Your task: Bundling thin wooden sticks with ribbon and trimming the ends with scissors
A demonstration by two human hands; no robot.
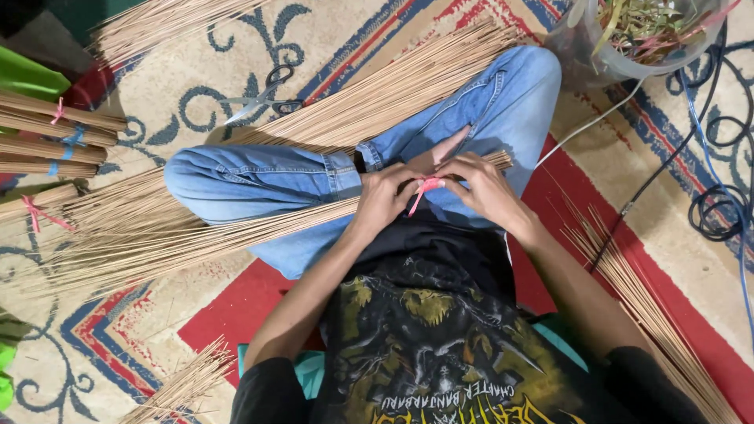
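We pinch a pink tie [422,192] between both hands, left hand [386,198] and right hand [483,188], fingers grasping its ends around the stick bundle [196,235] resting across our lap to bind it.

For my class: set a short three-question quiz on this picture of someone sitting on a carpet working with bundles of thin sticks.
1. True or false: both hands, the left hand and the right hand, are at the pink ribbon.
2. What lies on the carpet beyond the knees? A scissors, B hammer, C knife.
3. What colour are the jeans?

Key
1. True; the ribbon sits at the end of the stick bundle across the lap.
2. A, the scissors.
3. Blue.
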